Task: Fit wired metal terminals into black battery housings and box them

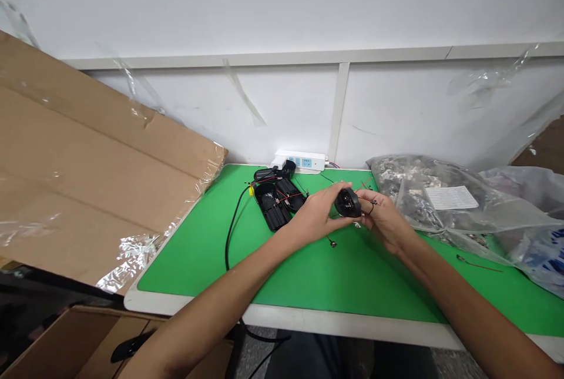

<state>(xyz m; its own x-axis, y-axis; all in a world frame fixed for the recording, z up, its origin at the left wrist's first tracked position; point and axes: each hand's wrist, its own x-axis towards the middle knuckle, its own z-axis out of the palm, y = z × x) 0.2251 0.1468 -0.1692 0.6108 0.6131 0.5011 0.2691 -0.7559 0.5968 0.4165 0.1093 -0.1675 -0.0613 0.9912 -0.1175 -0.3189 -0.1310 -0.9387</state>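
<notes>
Above the green mat, my left hand (318, 211) is wrapped around a black plastic housing (347, 203), whose hollow open end faces me. Just right of it, my right hand (384, 219) is closed, its fingertips pinching a thin red and black wire (372, 201) beside the housing. What the wire's end joins inside the housing is too small to make out. A small metal piece (356, 224) shows below the fingers. Left of my hands, several similar black housings (272, 205) lie in a pile with red wires across them.
Behind the pile stands a white power strip (306, 161). Clear plastic bags of small metal parts (418, 182) fill the right side. Loose wired pieces (333, 244) lie on the mat (194, 250). A black cable (228, 244) hangs over the front edge. Cardboard (88, 161) leans at left above an open carton (97, 338).
</notes>
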